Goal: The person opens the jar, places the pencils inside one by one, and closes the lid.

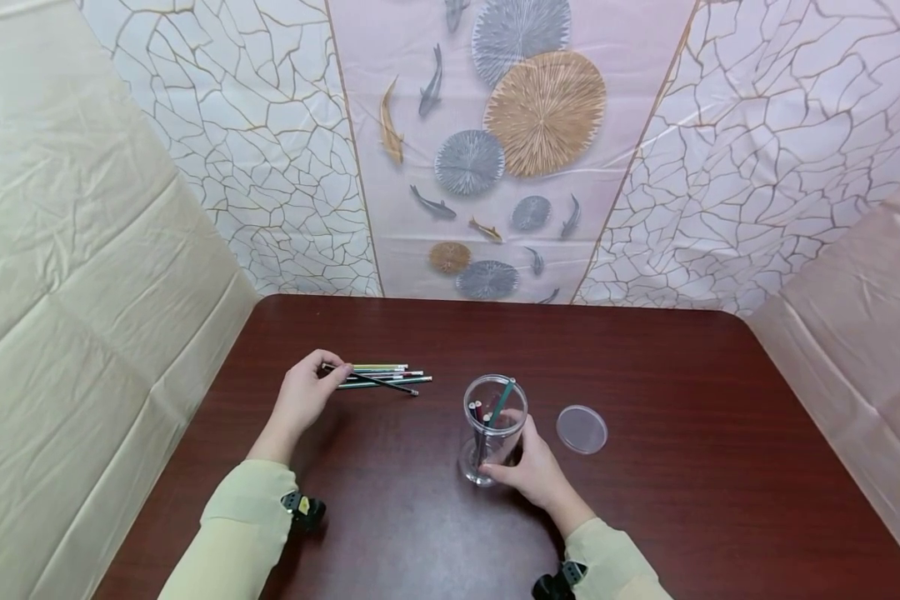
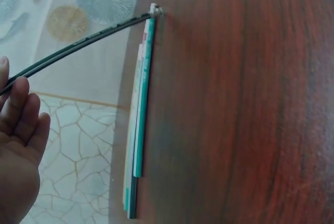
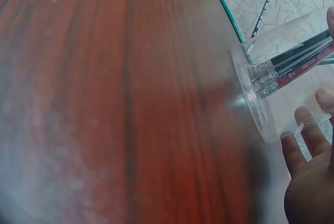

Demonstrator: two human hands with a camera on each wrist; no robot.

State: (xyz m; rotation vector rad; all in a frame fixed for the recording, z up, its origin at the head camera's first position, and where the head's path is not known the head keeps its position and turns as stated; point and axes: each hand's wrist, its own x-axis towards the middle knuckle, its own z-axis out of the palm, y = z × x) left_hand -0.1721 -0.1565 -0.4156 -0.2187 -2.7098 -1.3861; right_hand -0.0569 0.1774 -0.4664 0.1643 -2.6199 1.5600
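My left hand [image 1: 306,393] pinches a black pencil [image 1: 386,383] between thumb and fingers. That pencil slants down, and its tip overlaps the eraser ends of several pencils [image 2: 142,109] lying side by side on the table. My right hand [image 1: 534,473] grips a clear plastic jar [image 1: 495,432] low on its side, thumb in front. The jar stands upright without its lid. Inside are several pencils [image 3: 292,67], a green pencil [image 1: 502,402] leaning against the rim and a dark red one among them. Their silver-banded ends sit at the jar's base in the right wrist view.
A round clear lid [image 1: 582,430] lies flat on the table just right of the jar. The dark reddish wooden table [image 1: 682,500] has rounded far corners. Patterned cloth [image 1: 270,125] hangs behind it, and pale cloth [image 1: 82,333] hangs at both sides.
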